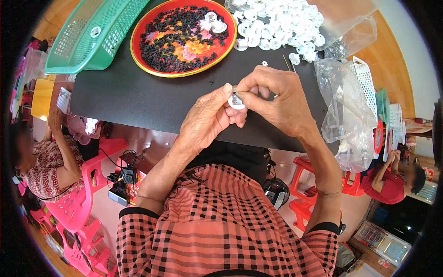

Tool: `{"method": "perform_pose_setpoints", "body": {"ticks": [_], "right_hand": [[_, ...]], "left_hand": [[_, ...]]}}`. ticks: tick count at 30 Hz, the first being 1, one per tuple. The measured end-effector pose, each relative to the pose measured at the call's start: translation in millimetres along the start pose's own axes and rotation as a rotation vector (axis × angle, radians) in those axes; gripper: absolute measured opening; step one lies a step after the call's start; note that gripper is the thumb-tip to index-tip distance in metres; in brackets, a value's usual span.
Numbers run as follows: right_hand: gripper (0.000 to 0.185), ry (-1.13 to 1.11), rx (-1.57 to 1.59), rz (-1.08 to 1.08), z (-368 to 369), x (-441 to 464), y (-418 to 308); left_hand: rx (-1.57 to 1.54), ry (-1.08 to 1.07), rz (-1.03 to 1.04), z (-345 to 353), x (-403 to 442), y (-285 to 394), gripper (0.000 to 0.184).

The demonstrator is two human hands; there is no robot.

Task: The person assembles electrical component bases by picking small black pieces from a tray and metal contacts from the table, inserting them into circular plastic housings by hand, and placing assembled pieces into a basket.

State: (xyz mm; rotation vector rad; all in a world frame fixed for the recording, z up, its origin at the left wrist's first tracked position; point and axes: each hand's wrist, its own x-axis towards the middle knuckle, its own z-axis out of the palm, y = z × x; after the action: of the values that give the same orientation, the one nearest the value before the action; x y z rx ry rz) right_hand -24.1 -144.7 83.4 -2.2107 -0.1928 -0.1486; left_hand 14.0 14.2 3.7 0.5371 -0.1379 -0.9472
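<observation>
White disc (237, 103): up above the edge of the black table (138, 101), nearer the wearer than the red tray (184, 74) and off to its right, caught between both hands.
Left hand (203, 115): closed narrow on the disc, thumb at its rim, fingers curled behind.
Right hand (281, 94): pinched tight, thumb and forefinger meeting at the disc's upper part, on what looks like a small dark bit (235, 93); seated or loose, cannot tell.
Progress: mid-step on this one disc, judging by the pinch; not yet released.
Black bits (161, 51): strewn thickly across the red tray, plenty left by the look of it, with a few white pieces (219, 26) on top.
White pile (281, 23): heaped right of the red tray; finished or waiting, too small to tell.
Green basket (87, 64): left of the red tray, just one white piece (95, 32) showing inside, possibly done.
</observation>
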Motion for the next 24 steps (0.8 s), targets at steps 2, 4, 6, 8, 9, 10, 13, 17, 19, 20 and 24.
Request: {"method": "perform_pose_setpoints", "body": {"ticks": [2, 4, 6, 8, 9, 10, 13, 17, 19, 20, 24], "right_hand": [[0.007, 0.015, -0.015, 0.016, 3.2, -0.7, -0.2], [0.009, 0.028, -0.03, 0.032, 5.5, -1.9, 0.8], [0.008, 0.051, -0.023, 0.041, 7.0, -3.9, 3.3], [0.007, 0.095, -0.007, 0.032, 11.2, -4.7, 7.0], [0.006, 0.142, 0.009, 0.021, 13.0, -5.4, 8.9], [0.006, 0.142, 0.009, 0.024, 13.6, -6.3, 10.7], [0.006, 0.158, 0.001, -0.042, 14.4, -7.8, 15.8], [0.01, 0.183, -0.242, -0.222, 15.2, -10.0, 16.5], [0.009, 0.21, -0.332, -0.273, 16.1, -10.5, 13.7], [0.008, 0.187, -0.226, -0.175, 16.7, -11.5, 11.8], [0.007, 0.142, 0.102, 0.081, 16.0, -11.3, 8.9]], "left_hand": [[0.0, 0.008, 0.012, 1.7, 0.3, -1.5, 0.039], [-0.002, 0.017, 0.025, 1.7, 0.4, -1.8, 0.04], [0.046, 0.016, 0.018, 0.6, 0.0, -2.2, 0.04], [0.047, 0.019, 0.02, -0.6, 0.9, -3.6, 0.041], [0.051, 0.02, 0.021, -1.0, 1.3, -4.3, 0.041], [0.05, 0.02, 0.018, -0.8, 1.5, -4.7, 0.041], [0.075, 0.037, 0.023, 0.6, 1.3, -3.8, 0.037], [0.084, 0.052, 0.014, 3.7, 1.7, -2.8, 0.038], [0.08, 0.046, 0.021, 3.4, 2.1, -3.0, 0.038], [0.087, 0.042, 0.026, 2.7, 2.0, -3.5, 0.038], [0.067, 0.02, 0.006, 1.3, 2.2, -3.0, 0.04]]}}
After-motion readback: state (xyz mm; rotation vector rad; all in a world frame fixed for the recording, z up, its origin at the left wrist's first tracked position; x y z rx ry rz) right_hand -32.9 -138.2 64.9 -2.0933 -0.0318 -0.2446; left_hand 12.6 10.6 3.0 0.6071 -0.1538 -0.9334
